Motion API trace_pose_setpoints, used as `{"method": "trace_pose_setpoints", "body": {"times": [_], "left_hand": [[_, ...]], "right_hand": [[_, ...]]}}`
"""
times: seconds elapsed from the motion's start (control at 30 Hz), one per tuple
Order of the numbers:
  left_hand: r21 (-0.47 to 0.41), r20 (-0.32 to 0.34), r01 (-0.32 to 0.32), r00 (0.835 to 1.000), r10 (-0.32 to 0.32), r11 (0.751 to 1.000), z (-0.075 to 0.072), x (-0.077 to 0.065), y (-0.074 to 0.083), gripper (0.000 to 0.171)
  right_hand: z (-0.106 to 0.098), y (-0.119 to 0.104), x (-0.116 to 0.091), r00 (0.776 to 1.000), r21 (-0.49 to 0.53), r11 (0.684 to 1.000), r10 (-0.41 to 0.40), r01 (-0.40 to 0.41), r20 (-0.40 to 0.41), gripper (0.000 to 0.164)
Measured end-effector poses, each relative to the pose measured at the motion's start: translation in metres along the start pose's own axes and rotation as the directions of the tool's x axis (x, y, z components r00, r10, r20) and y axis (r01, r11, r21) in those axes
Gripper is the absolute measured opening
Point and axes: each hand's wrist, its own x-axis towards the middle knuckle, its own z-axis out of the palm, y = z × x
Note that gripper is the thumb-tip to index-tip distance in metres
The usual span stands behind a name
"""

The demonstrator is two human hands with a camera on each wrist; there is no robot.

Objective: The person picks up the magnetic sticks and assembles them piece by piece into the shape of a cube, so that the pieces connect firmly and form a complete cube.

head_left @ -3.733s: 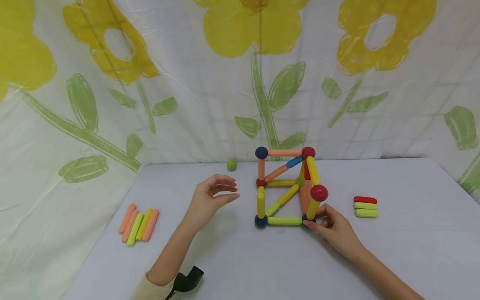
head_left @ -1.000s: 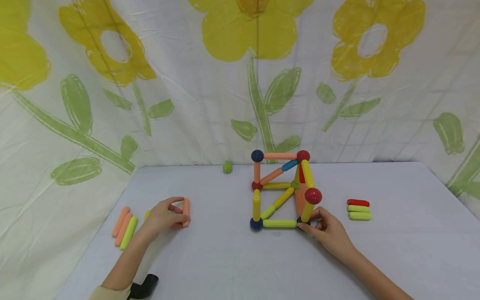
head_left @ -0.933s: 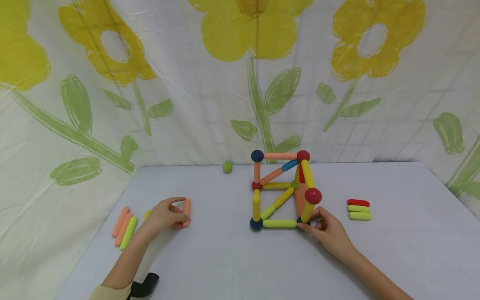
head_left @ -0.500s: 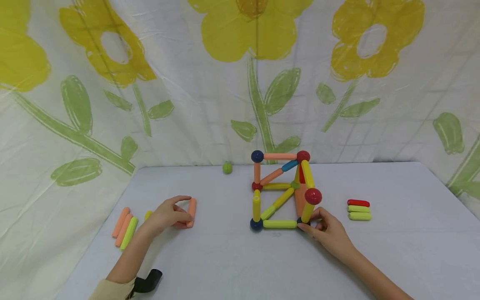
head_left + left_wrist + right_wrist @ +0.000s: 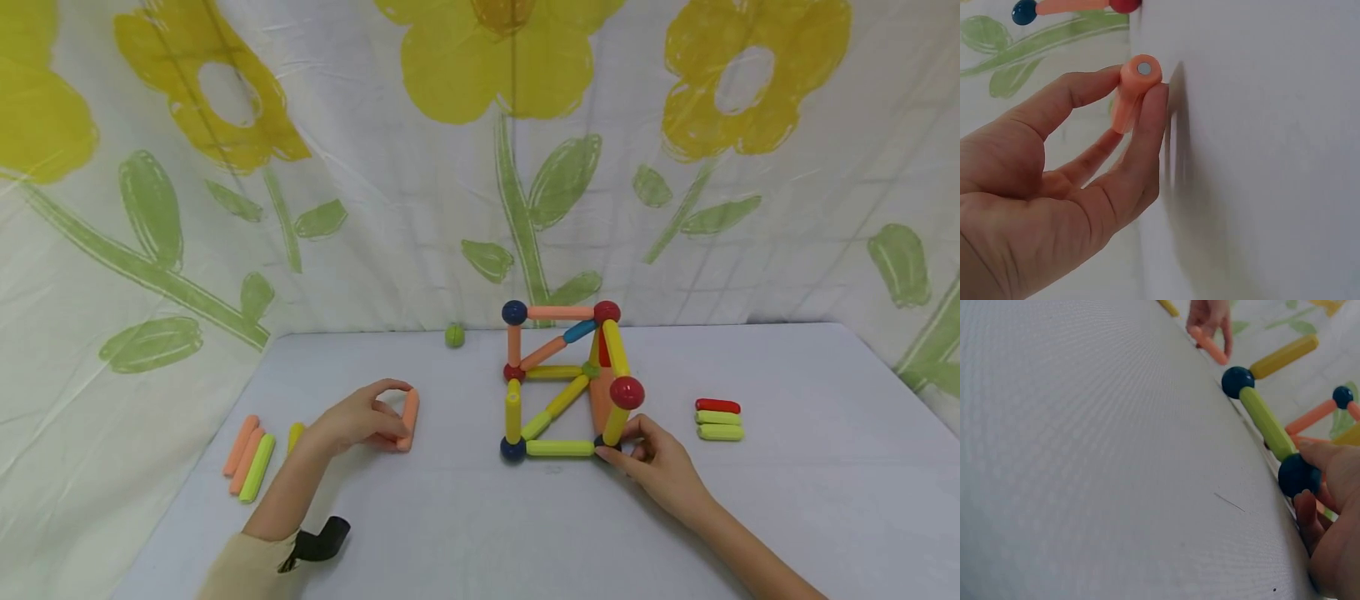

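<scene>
My left hand [image 5: 367, 418] pinches an orange magnetic rod [image 5: 408, 419] between thumb and fingers, left of the built frame. In the left wrist view the rod's end [image 5: 1141, 70] shows a round silver magnet, and a shadow falls on the tabletop beside it. My right hand [image 5: 660, 462] grips the dark blue ball [image 5: 1299, 475] at the frame's near right corner. The frame joins rods and balls into a boxy shape: a lime rod [image 5: 559, 448] along the front, a yellow upright [image 5: 513, 410] with a bare top at front left, a red ball [image 5: 627, 392] atop the front right upright.
Several loose rods lie at the left, among them a lime rod [image 5: 258, 468] and a yellow rod [image 5: 296, 435] partly hidden by the left arm. A green ball [image 5: 454, 335] sits at the back edge. Right of the frame lie a red rod [image 5: 717, 406] and two lime ones.
The left hand went from beside the frame to the left rods and picked up an orange one. Over the last second it carries it rightward. The right hand keeps its grip.
</scene>
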Motion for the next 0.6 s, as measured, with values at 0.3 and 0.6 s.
{"method": "trace_pose_setpoints", "body": {"times": [0.3, 0.6], "left_hand": [[-0.356, 0.070, -0.113, 0.987, 0.148, 0.927, 0.032, 0.031, 0.037, 0.075], [-0.404, 0.117, -0.141, 0.972, 0.204, 0.904, 0.070, 0.042, 0.078, 0.057]], "right_hand": [[0.000, -0.001, -0.001, 1.000, 0.004, 1.000, 0.004, -0.004, -0.006, 0.033], [0.001, 0.000, 0.000, 1.000, 0.009, 1.000, -0.016, 0.016, -0.014, 0.032]]}}
